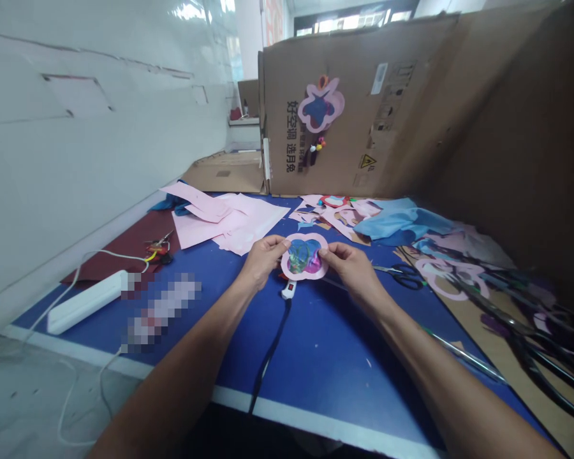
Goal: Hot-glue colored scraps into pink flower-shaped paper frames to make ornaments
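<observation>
Both hands hold a pink flower-shaped paper cutout (305,257) with a shiny multicoloured centre, just above the blue table (325,344). My left hand (262,260) pinches its left edge with fingers closed. My right hand (349,266) pinches its right edge the same way. Right under the cutout lies a small white switch (289,290) on a black cord (268,357) that runs toward me over the table's edge.
Pink paper sheets (224,220) lie at the back left, pink scraps and blue cloth (397,223) at the back right. Black scissors (404,275) rest to the right. A white power strip (88,299) lies left. A cardboard wall (363,115) carries a finished pink cutout (320,105).
</observation>
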Action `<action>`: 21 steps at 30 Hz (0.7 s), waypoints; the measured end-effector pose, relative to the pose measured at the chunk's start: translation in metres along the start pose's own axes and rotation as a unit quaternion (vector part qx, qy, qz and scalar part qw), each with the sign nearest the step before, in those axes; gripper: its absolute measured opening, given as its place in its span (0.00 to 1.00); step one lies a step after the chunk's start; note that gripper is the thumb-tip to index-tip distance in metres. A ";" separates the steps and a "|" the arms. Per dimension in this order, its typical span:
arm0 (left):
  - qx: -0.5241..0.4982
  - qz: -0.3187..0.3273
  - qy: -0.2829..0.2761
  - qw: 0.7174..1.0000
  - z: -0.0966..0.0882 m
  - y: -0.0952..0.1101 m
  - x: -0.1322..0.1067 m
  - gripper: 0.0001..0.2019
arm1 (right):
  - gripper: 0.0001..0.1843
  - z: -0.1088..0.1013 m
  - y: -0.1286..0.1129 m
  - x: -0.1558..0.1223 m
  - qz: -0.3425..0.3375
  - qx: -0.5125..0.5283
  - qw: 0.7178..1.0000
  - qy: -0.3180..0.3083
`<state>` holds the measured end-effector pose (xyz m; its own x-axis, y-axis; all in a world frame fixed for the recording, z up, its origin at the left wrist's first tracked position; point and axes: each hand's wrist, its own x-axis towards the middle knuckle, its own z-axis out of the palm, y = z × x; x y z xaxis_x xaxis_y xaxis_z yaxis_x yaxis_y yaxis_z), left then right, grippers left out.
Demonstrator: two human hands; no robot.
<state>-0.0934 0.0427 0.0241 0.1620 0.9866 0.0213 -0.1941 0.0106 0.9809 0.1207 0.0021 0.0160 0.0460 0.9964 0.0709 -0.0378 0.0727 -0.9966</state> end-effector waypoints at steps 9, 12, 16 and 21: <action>0.025 0.019 -0.013 0.999 -0.004 0.005 -0.003 0.15 | 0.29 0.002 -0.012 -0.003 0.002 0.005 1.000 -0.011; 0.019 0.007 -0.039 0.999 0.000 0.006 -0.007 0.13 | 0.30 0.004 -0.017 -0.004 0.008 0.027 0.999 -0.019; 0.024 0.001 -0.064 0.998 0.005 0.004 -0.011 0.10 | 0.29 0.010 -0.015 -0.008 0.014 0.051 0.998 -0.028; 0.019 -0.007 -0.068 0.998 0.007 0.002 -0.012 0.12 | 0.30 0.013 -0.012 -0.010 0.016 0.059 0.998 -0.004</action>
<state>-0.0887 0.0296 0.0272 0.2940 0.9553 0.0310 -0.1542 0.0154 0.9879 0.1076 -0.0086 0.0280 0.0340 0.9986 0.0399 -0.1562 0.0447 -0.9867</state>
